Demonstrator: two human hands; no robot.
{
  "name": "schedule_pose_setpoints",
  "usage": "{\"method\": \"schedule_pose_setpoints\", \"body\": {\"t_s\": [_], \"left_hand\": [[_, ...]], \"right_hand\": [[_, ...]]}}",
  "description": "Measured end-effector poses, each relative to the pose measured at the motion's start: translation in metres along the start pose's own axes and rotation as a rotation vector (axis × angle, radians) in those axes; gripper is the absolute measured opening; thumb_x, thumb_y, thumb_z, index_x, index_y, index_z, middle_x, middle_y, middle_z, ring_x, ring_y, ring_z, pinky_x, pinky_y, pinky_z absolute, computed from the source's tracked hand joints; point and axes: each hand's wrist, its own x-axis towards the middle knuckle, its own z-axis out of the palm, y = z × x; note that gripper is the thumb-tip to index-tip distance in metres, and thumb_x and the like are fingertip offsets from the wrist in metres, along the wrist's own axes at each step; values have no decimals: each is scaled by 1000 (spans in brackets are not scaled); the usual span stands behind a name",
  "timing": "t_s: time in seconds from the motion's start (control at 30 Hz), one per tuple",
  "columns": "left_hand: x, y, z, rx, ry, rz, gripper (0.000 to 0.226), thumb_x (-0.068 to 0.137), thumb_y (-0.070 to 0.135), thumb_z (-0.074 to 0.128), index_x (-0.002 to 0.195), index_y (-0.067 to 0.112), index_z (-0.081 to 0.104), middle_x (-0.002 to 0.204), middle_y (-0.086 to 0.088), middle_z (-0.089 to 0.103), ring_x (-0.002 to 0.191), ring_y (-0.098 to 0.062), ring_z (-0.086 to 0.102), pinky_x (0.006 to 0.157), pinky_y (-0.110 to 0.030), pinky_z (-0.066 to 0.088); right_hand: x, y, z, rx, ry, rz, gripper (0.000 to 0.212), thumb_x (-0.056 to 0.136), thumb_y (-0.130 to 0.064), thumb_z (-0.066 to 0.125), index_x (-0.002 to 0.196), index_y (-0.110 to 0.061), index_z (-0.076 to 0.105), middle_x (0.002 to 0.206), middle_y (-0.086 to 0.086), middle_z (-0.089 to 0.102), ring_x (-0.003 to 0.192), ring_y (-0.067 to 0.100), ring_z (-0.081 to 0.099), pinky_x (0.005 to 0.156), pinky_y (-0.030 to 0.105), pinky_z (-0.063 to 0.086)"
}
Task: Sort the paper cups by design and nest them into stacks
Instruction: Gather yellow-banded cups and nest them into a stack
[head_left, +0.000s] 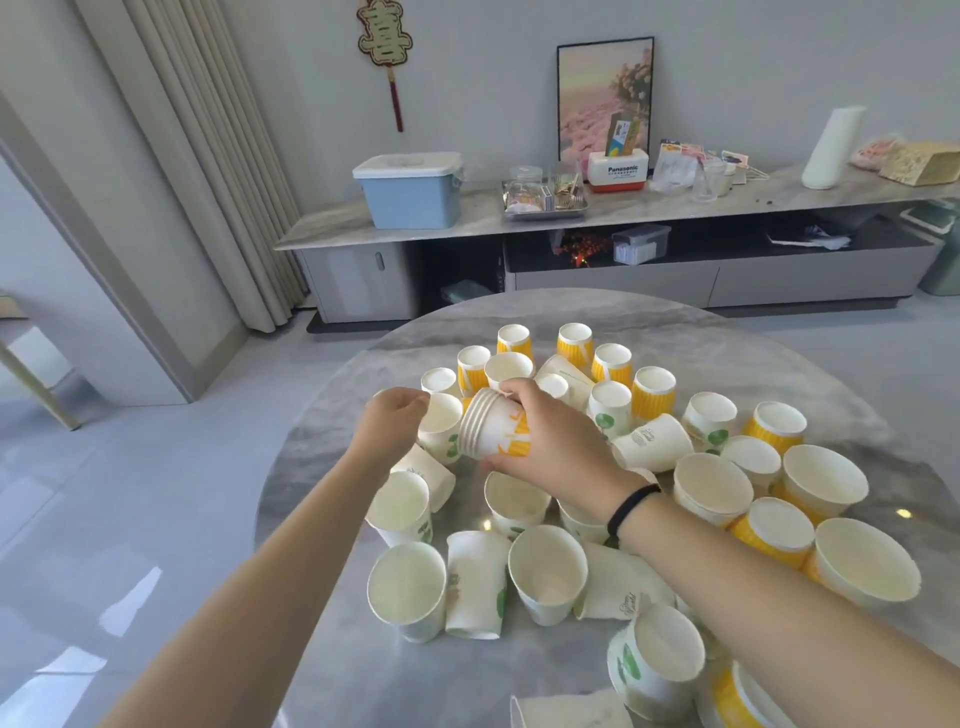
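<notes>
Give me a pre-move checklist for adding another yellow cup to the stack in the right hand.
1. Right hand grips the nested yellow-striped stack: ok.
2. Stack holds one design only: cannot tell, only the outer cup's print shows.
3. Stack mouth faces the left hand, unobstructed: ok.
4. Left hand free to pick: cannot tell, its fingers curl at a green-print cup.
5. Loose yellow-striped cups remain on the table: ok.

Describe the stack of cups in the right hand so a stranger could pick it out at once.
On the round marble table, look above the middle of the cup cluster. The right hand holds a nested stack of yellow-striped cups tipped sideways, rims pointing left. Unlike the single cups around it, it shows several layered rims.
</notes>
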Motion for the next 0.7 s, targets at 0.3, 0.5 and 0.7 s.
{"method": "schedule_pose_setpoints", "body": {"t_s": [0.3, 0.5, 0.7], "left_hand": [[95, -55, -11, 399, 85, -144, 48, 96, 33, 42, 143, 28, 33, 146, -5, 41, 132, -25, 39, 110, -43, 21], [106, -70, -7, 189, 126, -160, 38, 91, 23, 52, 129, 27, 51, 81, 6, 56, 90, -29, 56, 103, -48, 39], [74, -38, -23, -89, 272, 92, 39, 92, 20, 51, 131, 18, 53, 134, -3, 56, 125, -21, 50, 107, -39, 40]], "right_hand": [[48, -4, 36, -120, 3, 13, 81, 69, -46, 75, 134, -20, 33, 129, 0, 52, 112, 22, 53, 76, 30, 38], [58, -1, 51, -192, 5, 21, 84, 69, -47, 75, 134, -18, 32, 127, 4, 54, 111, 26, 54, 74, 33, 41], [56, -9, 54, -182, -2, 57, 83, 68, -49, 74, 134, -18, 32, 126, 3, 54, 109, 27, 55, 77, 37, 46]]}}
